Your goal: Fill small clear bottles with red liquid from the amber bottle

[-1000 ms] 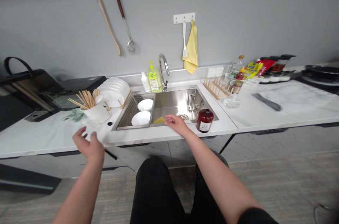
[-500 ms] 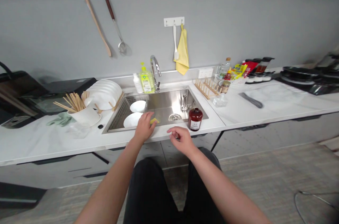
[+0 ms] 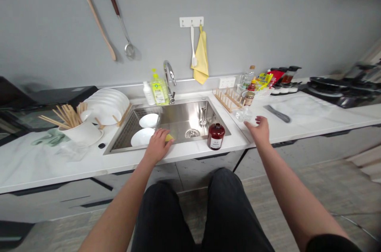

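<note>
1. Right-hand grip (image 3: 260,131) is spread, thumb and curved fingers held apart, with nothing seen between them; it is poised over the white marbled worktop (image 3: 297,127).
2. Nearest to it lies a clear, boxy container (image 3: 244,115), set on the worktop just beside a pale wooden pegged rack (image 3: 223,103). Whether it is touched by the thumb cannot be told.
3. The container is judged light and stiff; if made of glass, it would be brittle, and slippery when wet. It would best be taken by opposite side walls, with no hard squeeze.
4. Left-hand grip (image 3: 157,147) is laid over the front rim of the brushed-steel rectangular sink (image 3: 184,113). Its fingertips are bent inward, and whether anything is pinched cannot be told.
5. Just beside its thumb, a yellow sponge-like block (image 3: 169,137) is partly seen. It is judged light, soft and easily squashed, so it could be gathered by its edges.
6. By the same fingers, a smooth white round bowl (image 3: 142,137) sits inside the sink. It is judged stiff, slick and possibly chippable, best held at the rim with the base supported.
</note>
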